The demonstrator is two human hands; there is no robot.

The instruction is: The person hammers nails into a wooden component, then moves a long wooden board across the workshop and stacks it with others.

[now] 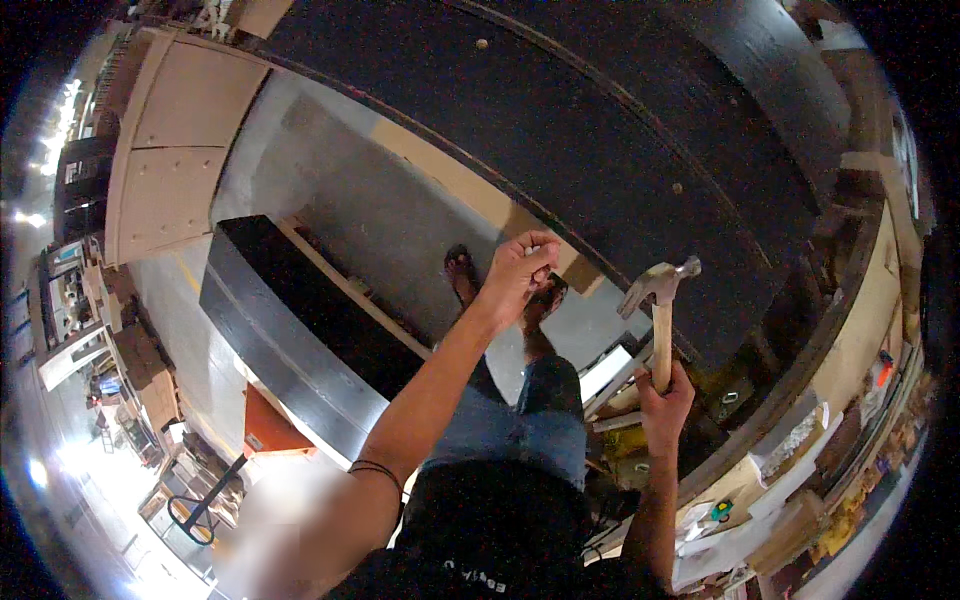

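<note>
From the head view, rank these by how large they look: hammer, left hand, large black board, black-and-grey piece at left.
1. Large black board
2. Black-and-grey piece
Unranked below: hammer and left hand; the hammer looks longer but thinner.

Left arm [425, 400]: bare, reaching forward and inward across the body, elbow bent. Left grip [523, 264]: fingers curled in toward the thumb; contents, if any, too small to tell. Right forearm [655, 510]: bare, pointing forward, nearly straight at the wrist. Right grip [665, 402]: fist, fingers wrapped firmly round.
</note>
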